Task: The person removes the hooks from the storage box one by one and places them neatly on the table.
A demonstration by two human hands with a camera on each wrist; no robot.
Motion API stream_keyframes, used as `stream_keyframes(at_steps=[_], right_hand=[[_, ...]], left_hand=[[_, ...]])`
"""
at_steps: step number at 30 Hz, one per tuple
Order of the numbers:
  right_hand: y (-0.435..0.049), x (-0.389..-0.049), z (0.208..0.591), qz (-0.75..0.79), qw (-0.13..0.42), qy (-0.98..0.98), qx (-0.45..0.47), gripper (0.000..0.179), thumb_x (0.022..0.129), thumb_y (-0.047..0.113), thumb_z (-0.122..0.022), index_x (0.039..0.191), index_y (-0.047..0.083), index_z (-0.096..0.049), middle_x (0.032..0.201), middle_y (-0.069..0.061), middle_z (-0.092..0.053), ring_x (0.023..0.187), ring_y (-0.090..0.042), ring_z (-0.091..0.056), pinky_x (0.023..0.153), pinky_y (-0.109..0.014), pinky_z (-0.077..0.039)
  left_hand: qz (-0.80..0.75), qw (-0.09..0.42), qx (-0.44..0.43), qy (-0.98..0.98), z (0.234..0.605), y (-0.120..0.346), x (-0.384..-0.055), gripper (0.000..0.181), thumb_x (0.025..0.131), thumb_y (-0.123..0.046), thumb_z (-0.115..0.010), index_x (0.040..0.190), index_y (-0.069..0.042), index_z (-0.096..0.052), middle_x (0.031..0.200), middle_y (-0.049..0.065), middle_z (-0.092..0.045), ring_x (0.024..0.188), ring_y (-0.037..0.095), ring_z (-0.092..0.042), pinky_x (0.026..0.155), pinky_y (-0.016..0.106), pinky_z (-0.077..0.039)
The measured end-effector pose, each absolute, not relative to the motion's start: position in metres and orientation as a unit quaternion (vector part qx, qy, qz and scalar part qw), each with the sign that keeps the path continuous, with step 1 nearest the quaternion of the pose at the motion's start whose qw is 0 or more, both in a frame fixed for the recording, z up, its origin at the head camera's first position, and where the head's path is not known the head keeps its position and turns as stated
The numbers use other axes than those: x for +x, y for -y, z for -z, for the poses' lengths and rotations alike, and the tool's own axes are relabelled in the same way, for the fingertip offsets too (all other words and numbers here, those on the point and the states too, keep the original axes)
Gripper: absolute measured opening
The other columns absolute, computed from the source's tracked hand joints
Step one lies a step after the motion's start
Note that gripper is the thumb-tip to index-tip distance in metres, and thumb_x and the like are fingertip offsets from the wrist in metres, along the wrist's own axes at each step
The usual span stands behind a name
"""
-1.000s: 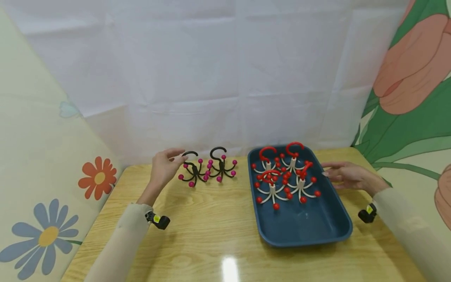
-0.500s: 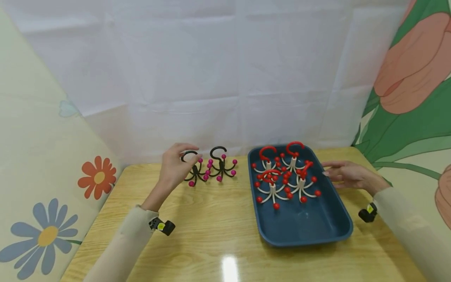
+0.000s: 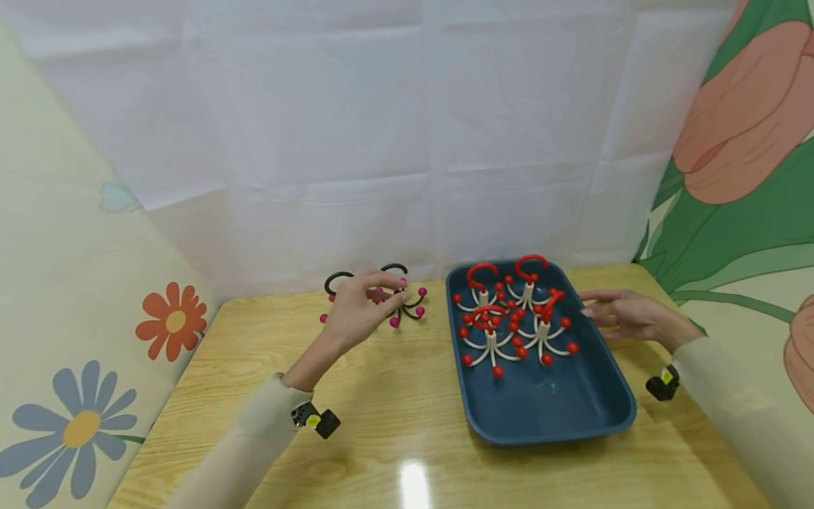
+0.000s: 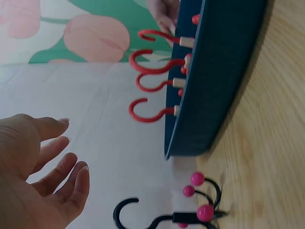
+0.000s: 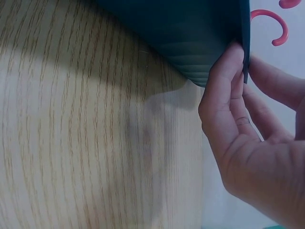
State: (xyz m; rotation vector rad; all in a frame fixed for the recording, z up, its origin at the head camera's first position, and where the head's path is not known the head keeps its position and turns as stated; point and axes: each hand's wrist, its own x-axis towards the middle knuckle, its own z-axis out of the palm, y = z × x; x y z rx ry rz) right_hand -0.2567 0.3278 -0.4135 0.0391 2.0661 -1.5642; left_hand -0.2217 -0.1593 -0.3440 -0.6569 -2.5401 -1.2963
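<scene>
My left hand (image 3: pixel 356 307) reaches over the table, fingers loosely bent and holding nothing. In the left wrist view a black hanger hook with magenta ball tips (image 4: pixel 186 218) stands just beside it. In the head view, the hand overlaps the left black hanger hook (image 3: pixel 338 274), hiding most of it, while its fingertips cross in front of the right one. On the right, a blue tray (image 3: pixel 540 410) holds several white hanger hooks with red hooks and red balls (image 3: pixel 491 346). My right hand (image 3: pixel 629 314) pinches the tray's right rim (image 5: pixel 246 52) between thumb and fingers.
The wooden table (image 3: pixel 369 424) ends at a white cloth backdrop (image 3: pixel 331 141). Flower-patterned panels (image 3: pixel 718 226) close in both sides. The hanger hooks in the tray crowd its far part, their red hooks sticking up above the rim.
My left hand has moved rightward, passing from the left black hanger hook toward the right one. Both black hanger hooks stay in place. The right hand and the tray have not moved.
</scene>
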Motion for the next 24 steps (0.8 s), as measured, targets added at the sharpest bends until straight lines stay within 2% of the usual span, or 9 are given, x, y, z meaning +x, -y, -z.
stream_keyframes(at_steps=[2, 8, 9, 14, 19, 24], right_hand=[[-0.328, -0.257, 0.414, 0.581, 0.271, -0.767, 0.015, 0.077, 0.109, 0.022, -0.060, 0.169, 0.006, -0.015, 0.108, 0.016, -0.070, 0.101, -0.003, -0.071, 0.091, -0.032, -0.060], [-0.329, -0.256, 0.414, 0.579, 0.272, -0.768, 0.016, 0.077, 0.108, 0.022, -0.060, 0.169, 0.006, -0.015, 0.108, 0.016, -0.070, 0.101, -0.002, -0.071, 0.091, -0.031, -0.059], [-0.329, -0.256, 0.413, 0.580, 0.272, -0.768, 0.015, 0.077, 0.108, 0.023, -0.060, 0.169, 0.006, -0.015, 0.108, 0.016, -0.070, 0.101, -0.002, -0.071, 0.091, -0.031, -0.059], [-0.330, -0.255, 0.415, 0.584, 0.270, -0.766, 0.014, 0.076, 0.109, 0.022, -0.060, 0.169, 0.005, -0.016, 0.108, 0.016, -0.070, 0.101, -0.003, -0.072, 0.091, -0.032, -0.060], [-0.330, -0.256, 0.417, 0.587, 0.271, -0.763, 0.013, 0.076, 0.109, 0.021, -0.060, 0.169, 0.005, -0.017, 0.108, 0.015, -0.071, 0.101, -0.004, -0.072, 0.091, -0.033, -0.060], [-0.330, -0.258, 0.417, 0.585, 0.270, -0.765, 0.013, 0.073, 0.109, 0.020, -0.058, 0.169, 0.006, -0.018, 0.110, 0.016, -0.071, 0.102, -0.004, -0.072, 0.092, -0.033, -0.060]], left_hand=[[0.457, 0.086, -0.225, 0.856, 0.345, 0.151, -0.220, 0.018, 0.097, -0.023, -0.078, 0.113, -0.016, -0.081, 0.120, 0.011, -0.074, 0.102, 0.029, -0.076, 0.074, 0.032, -0.062], [0.493, 0.033, -0.225, 0.840, 0.353, 0.129, -0.219, 0.028, 0.099, -0.022, -0.076, 0.125, -0.012, -0.078, 0.124, 0.012, -0.072, 0.108, 0.029, -0.076, 0.088, 0.036, -0.064], [0.493, 0.025, -0.222, 0.841, 0.355, 0.125, -0.219, 0.031, 0.099, -0.024, -0.076, 0.128, -0.012, -0.076, 0.126, 0.011, -0.073, 0.111, 0.028, -0.075, 0.095, 0.036, -0.063], [0.505, -0.017, -0.221, 0.834, 0.362, 0.109, -0.218, 0.046, 0.099, -0.028, -0.076, 0.143, -0.015, -0.067, 0.132, 0.011, -0.073, 0.121, 0.027, -0.072, 0.102, 0.042, -0.060], [0.503, -0.049, -0.238, 0.829, 0.369, 0.093, -0.219, 0.049, 0.100, -0.028, -0.074, 0.145, -0.012, -0.064, 0.142, 0.012, -0.070, 0.126, 0.028, -0.070, 0.103, 0.042, -0.059], [0.499, -0.068, -0.226, 0.834, 0.372, 0.080, -0.217, 0.044, 0.101, -0.028, -0.073, 0.142, -0.013, -0.067, 0.140, 0.009, -0.071, 0.125, 0.026, -0.071, 0.101, 0.040, -0.060]])
